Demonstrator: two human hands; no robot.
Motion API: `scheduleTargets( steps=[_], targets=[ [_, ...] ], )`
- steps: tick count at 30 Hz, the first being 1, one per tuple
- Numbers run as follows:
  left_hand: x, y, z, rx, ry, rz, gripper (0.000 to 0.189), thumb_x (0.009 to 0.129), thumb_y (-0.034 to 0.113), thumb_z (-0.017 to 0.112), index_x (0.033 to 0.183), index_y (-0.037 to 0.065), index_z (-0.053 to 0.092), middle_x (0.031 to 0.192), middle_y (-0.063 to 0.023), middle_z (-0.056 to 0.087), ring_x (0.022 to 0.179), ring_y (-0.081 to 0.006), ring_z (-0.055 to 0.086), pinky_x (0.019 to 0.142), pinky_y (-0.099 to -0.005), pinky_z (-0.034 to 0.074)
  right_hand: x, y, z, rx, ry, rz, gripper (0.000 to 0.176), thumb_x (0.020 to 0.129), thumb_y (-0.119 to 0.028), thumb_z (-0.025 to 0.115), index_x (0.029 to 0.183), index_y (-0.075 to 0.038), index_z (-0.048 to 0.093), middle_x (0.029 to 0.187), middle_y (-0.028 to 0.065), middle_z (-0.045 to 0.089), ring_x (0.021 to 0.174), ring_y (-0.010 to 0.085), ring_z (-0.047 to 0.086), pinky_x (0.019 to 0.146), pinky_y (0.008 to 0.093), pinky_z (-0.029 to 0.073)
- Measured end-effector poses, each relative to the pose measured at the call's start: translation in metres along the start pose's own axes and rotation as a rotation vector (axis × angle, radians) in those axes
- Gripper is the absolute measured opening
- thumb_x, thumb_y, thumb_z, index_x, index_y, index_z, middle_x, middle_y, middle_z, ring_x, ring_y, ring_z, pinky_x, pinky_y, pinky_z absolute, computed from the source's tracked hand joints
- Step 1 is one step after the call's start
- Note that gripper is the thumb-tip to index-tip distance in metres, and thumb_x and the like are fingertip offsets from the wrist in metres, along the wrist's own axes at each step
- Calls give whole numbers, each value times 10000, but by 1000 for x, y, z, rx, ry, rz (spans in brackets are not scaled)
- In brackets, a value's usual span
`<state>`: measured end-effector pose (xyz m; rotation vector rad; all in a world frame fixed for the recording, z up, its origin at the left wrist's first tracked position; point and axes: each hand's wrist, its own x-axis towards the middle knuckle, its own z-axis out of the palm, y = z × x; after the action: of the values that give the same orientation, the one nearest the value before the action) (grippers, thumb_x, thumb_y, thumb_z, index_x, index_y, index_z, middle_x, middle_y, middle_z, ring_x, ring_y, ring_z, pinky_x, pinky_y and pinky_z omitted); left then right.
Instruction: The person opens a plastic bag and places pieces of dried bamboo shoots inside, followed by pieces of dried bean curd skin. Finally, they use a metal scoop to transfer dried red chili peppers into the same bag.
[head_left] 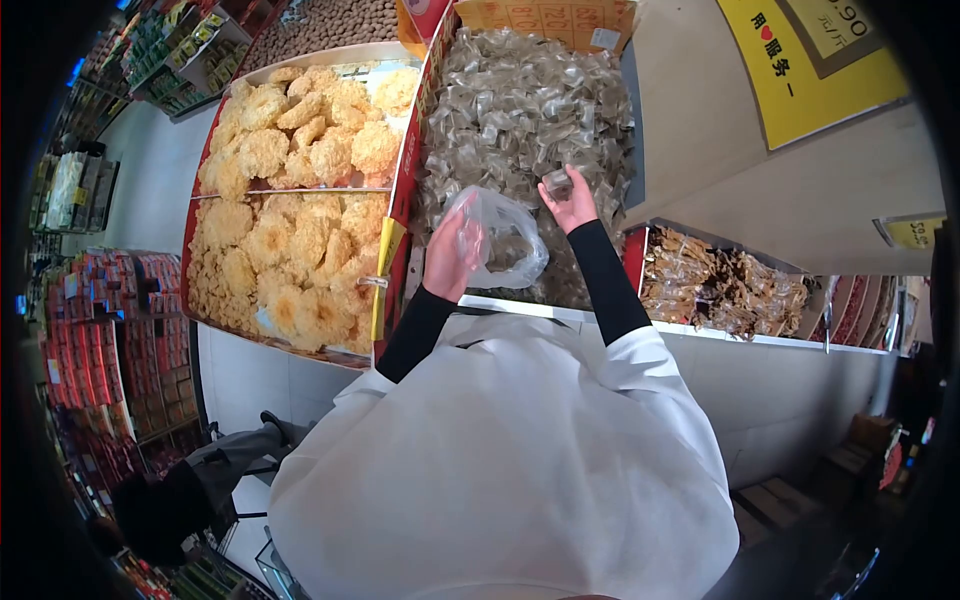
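Both partly curled, left hand [452, 255] holds clear bag [515, 215], right hand [576, 208] wrapped piece [558, 184]; yellow sign [810, 105] reads "服务".

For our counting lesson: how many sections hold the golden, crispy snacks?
2: the far section and the near section, left of the clear bag, split by a thin divider.

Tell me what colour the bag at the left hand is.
The bag is clear, faintly whitish; best in head view.
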<state>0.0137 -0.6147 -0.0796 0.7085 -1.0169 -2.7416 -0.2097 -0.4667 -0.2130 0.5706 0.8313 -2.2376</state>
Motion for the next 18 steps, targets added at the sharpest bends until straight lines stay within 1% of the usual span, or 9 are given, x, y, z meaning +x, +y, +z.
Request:
scheduleTargets(
  steps=[1, 6, 8, 11, 13, 15, 16, 17, 18],
  targets=[
    [4, 0, -2, -9, -14, 6, 441, 1023, 295, 391, 1430, 127, 417, 781, 11, 536, 526, -43, 413, 438, -182, 320, -13, -2, 5, -16, -72, -47, 198, 901, -181, 643, 1053, -125, 529, 1029, 52, 534, 929, 225, 565, 874, 488, 536],
    [13, 2, -1, -1, 0, 18, 438, 1021, 303, 394, 1428, 144, 420, 776, 15, 535, 534, -39, 415, 441, -181, 319, -52, -3, 22, -57, -151, -96, 187, 914, -180, 639, 1046, -108, 526, 1050, 59, 576, 1016, 240, 599, 886, 466, 535],
    [15, 4, -2, -7, -21, 42, 431, 1016, 304, 405, 1419, 154, 432, 782, 21, 551, 541, -34, 418, 442, -177, 314, -68, 0, 30, -29, -208, -132, 198, 920, -175, 633, 1063, -94, 521, 1123, 70, 598, 1082, 255, 601, 888, 460, 536],
    [25, 8, 0, -55, 47, 47, 420, 1011, 295, 418, 1403, 147, 452, 797, 21, 578, 550, -33, 442, 444, -179, 332, -95, 9, 42, -57, -294, -144, 186, 934, -163, 608, 1077, -89, 514, 1192, 79, 595, 1118, 265, 594, 888, 460, 538],
    [34, 5, -15, -82, 23, 41, 414, 1010, 293, 422, 1392, 140, 463, 803, 20, 589, 558, -35, 457, 441, -181, 340, -112, 21, 46, -75, -326, -146, 197, 949, -142, 577, 1118, -72, 505, 1236, 88, 585, 1145, 264, 586, 892, 460, 537],
    [38, 5, -22, -108, -2, 38, 407, 1009, 290, 426, 1382, 133, 473, 808, 19, 600, 565, -36, 473, 437, -183, 349, -127, 34, 50, -234, -406, -191, 203, 958, -129, 557, 1141, -52, 512, 1270, 91, 570, 1163, 257, 580, 898, 455, 538],
    [37, 6, -22, -111, -9, 35, 395, 1015, 282, 418, 1378, 137, 476, 799, 29, 590, 571, -31, 494, 457, -179, 385, -129, 40, 48, -315, -450, -161, 277, 952, -105, 555, 1216, -35, 512, 1287, 88, 566, 1165, 242, 580, 902, 442, 540],
    [36, 8, -22, -113, -17, 35, 383, 1021, 274, 410, 1373, 140, 479, 789, 39, 581, 578, -26, 515, 476, -174, 420, -130, 45, 47, -314, -452, -157, 277, 952, -105, 555, 1216, -35, 512, 1287, 88, 566, 1165, 242, 580, 902, 442, 540],
    [35, 10, -21, -112, -13, 37, 383, 1021, 274, 410, 1373, 140, 479, 789, 39, 581, 578, -26, 515, 476, -174, 420, -131, 49, 47, -400, -523, -111, 316, 944, -92, 559, 1249, -31, 508, 1286, 89, 569, 1165, 235, 579, 908, 436, 539]
  ],
)
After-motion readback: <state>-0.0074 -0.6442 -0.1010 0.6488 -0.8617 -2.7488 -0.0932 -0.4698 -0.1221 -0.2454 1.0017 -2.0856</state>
